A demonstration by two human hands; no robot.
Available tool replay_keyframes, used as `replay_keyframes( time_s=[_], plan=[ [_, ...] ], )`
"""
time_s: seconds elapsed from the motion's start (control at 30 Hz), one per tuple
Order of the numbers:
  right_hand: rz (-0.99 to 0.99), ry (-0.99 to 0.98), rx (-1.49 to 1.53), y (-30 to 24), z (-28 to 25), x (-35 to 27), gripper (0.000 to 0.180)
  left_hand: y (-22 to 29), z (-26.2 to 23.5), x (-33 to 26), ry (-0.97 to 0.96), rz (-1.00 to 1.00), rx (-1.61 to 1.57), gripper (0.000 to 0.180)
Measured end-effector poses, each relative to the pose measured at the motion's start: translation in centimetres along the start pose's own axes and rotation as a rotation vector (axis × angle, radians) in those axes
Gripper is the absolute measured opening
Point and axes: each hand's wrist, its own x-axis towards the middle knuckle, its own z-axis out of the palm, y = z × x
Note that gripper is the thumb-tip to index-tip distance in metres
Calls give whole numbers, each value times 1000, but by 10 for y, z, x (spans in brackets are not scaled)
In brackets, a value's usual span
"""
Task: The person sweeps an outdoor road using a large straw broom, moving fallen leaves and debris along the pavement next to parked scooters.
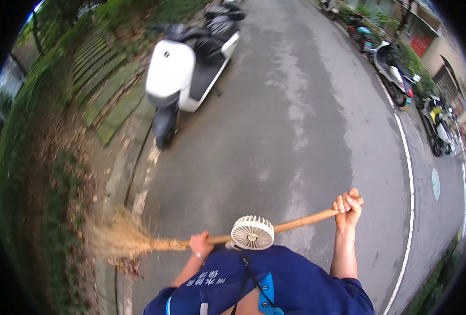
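Observation:
A long straw broom (307, 219) with a bamboo handle lies crosswise in front of my body. My right hand (348, 209) is wrapped round the handle near its end, held out to the right. Lower on the handle, close to the bristles, my left hand (201, 243) is closed round it. The pale bristles (120, 237) spread out at the left, over the kerb, with some dry leaves (130, 268) just below them. A small white round fan (252, 232) hangs on a cord at my chest and hides the middle of the handle.
A white scooter (171, 69) stands ahead on the left by the kerb (138, 181). Beyond the kerb are stone slabs (112, 97), fallen leaves and a hedge (25, 157). Grey asphalt road (254, 152) runs ahead. Several parked scooters (395, 73) line the right side past a white line (409, 163).

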Motion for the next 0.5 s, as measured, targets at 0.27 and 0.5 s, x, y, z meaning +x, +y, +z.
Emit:
replay_keyframes(
  time_s=[0.27, 0.5],
  plan=[
    [64, -476, 92, -16, 70, 245, 15, 95, 41, 234, 21, -4, -149, 20],
    [139, -560, -57, 8, 90, 524, 23, 152, 113, 493, -364, -56, -240, 36]
  ],
)
